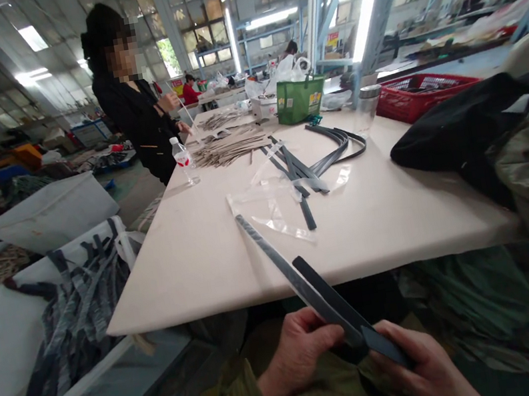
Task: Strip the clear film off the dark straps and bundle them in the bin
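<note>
Low at the table's near edge, my left hand [297, 349] pinches a long dark strap [275, 260], like a belt strip, with a shiny film-like surface. Its far end reaches up over the table. A second dark strap [328, 290] lies alongside it, its rounded end pointing away from me. My right hand [421, 361] is closed around the near part of the straps, where a flat dark end [383, 344] shows above the fingers. How the straps join or overlap between my hands cannot be made out. Clear plastic sleeves [281, 222] lie on the table just beyond.
The pale table [195, 270] bears more dark straps [333, 153], a bundle of brown strips [230, 148], a water bottle [182, 161], a green bag [299, 99] and a red basket [422, 94]. A white bin [97, 381] of straps stands left. A co-worker [126, 99] stands at the far left side.
</note>
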{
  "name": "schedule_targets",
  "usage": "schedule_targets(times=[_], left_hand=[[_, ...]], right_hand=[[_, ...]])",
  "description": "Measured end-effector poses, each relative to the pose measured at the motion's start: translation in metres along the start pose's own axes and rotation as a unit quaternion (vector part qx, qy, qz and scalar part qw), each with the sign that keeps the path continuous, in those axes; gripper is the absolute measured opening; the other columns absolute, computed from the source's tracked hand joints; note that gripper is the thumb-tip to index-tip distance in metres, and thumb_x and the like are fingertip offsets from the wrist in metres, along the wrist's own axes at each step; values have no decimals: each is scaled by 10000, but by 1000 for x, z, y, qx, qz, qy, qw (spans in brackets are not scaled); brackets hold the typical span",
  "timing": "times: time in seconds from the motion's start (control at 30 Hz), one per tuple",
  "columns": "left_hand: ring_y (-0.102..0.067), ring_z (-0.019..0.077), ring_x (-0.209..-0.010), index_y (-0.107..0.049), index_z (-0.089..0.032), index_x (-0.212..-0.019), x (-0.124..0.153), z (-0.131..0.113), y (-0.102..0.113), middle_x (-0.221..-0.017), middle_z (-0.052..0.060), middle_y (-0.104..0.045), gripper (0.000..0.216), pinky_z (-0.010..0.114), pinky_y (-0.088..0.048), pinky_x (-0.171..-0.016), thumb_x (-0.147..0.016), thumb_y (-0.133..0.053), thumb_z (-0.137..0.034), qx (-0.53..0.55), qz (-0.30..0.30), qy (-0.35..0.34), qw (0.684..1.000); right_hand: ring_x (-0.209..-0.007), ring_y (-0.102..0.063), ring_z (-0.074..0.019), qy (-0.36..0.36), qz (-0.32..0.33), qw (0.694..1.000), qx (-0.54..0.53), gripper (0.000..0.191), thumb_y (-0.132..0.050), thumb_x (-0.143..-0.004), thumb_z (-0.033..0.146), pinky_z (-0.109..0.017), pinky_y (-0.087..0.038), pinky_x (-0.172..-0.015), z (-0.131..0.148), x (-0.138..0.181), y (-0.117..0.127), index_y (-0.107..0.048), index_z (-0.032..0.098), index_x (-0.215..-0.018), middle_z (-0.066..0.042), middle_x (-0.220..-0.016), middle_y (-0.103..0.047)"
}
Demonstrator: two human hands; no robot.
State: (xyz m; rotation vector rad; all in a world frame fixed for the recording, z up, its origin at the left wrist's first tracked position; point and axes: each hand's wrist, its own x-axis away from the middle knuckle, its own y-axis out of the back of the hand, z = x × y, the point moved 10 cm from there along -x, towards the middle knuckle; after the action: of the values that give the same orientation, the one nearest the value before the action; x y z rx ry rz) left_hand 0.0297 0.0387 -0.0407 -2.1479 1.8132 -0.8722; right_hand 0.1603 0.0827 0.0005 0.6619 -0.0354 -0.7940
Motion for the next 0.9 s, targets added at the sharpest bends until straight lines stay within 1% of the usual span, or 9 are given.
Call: schedule_targets(times=[0.1, 0.17, 0.3, 0.4, 0.53, 0.63, 0.77, 0.83, 0.9], left_hand=[[-537, 112, -686, -752, -115, -873, -3, -3, 17, -778, 52, -679, 191, 243, -408, -687, -745, -768, -256, 29, -45, -28, 998], [-518, 101, -670, -748, -114, -863, -6, 0, 20, -765, 46, -666, 181, 233, -394, -673, -744, -766, -249, 39, -54, -27, 997], [-505, 91, -635, -740, -108, -829, -8, 14, 4, -719, 34, -644, 181, 224, -378, -645, -721, -788, -246, 37, -8, 23, 999], [-509, 90, -639, -734, -104, -832, -7, 9, 3, -728, 35, -644, 176, 220, -376, -640, -732, -782, -241, 29, -7, 20, 999], [-518, 92, -656, -732, -116, -825, -8, -9, 28, -734, 25, -644, 178, 221, -399, -660, -731, -786, -258, 36, -64, -23, 997], [-515, 88, -647, -726, -130, -790, -9, -8, 39, -732, 13, -640, 201, 218, -404, -649, -691, -820, -278, 58, -93, -18, 994], [-543, 111, -675, -740, -113, -847, -10, 9, 18, -762, 38, -666, 241, 238, -414, -676, -697, -815, -285, 32, -40, 37, 998], [-559, 125, -681, -739, -100, -851, -9, 12, 8, -755, 46, -670, 251, 249, -422, -681, -701, -810, -289, 20, -17, 48, 998], [-566, 116, -673, -729, -105, -837, -9, 5, 9, -762, 40, -673, 243, 238, -432, -662, -702, -811, -289, 35, -26, 41, 998]], right_hand=[[-500, -580, -106, 13, -1, 1000, 12, 121, -614, -841, 309, -153, -443, -477, -13, 20, 6, -633, 206, -779, 32, -614, -626], [-488, -577, -105, 15, -16, 1000, 21, 95, -631, -821, 295, -154, -439, -470, -17, 24, 8, -636, 211, -776, 37, -608, -624], [-495, -542, -110, -33, -29, 999, -8, 167, -586, -861, 329, -176, -428, -472, -13, 0, -3, -626, 201, -763, 25, -599, -602], [-516, -534, -115, -47, -20, 997, -53, 244, -559, -884, 386, -187, -435, -492, -8, -19, -12, -608, 189, -750, 18, -602, -583], [-506, -508, -104, -23, -11, 999, -30, 311, -572, -878, 408, -178, -401, -478, -13, -10, -8, -585, 178, -670, 16, -585, -549], [-503, -511, -98, -24, 11, 1000, -8, 299, -560, -886, 376, -171, -385, -474, -18, 4, -9, -597, 173, -670, 16, -574, -549], [-517, -481, -99, -47, -7, 999, -23, 298, -572, -875, 382, -187, -377, -485, -15, -8, -14, -596, 170, -668, 16, -580, -536], [-534, -462, -101, -66, -26, 994, -78, 324, -585, -871, 414, -198, -383, -498, -15, -23, -16, -580, 165, -664, 14, -590, -519], [-491, -410, -89, -109, -54, 977, -175, 379, -588, -868, 470, -200, -349, -450, -24, -37, -14, -526, 168, -646, 23, -563, -472]])
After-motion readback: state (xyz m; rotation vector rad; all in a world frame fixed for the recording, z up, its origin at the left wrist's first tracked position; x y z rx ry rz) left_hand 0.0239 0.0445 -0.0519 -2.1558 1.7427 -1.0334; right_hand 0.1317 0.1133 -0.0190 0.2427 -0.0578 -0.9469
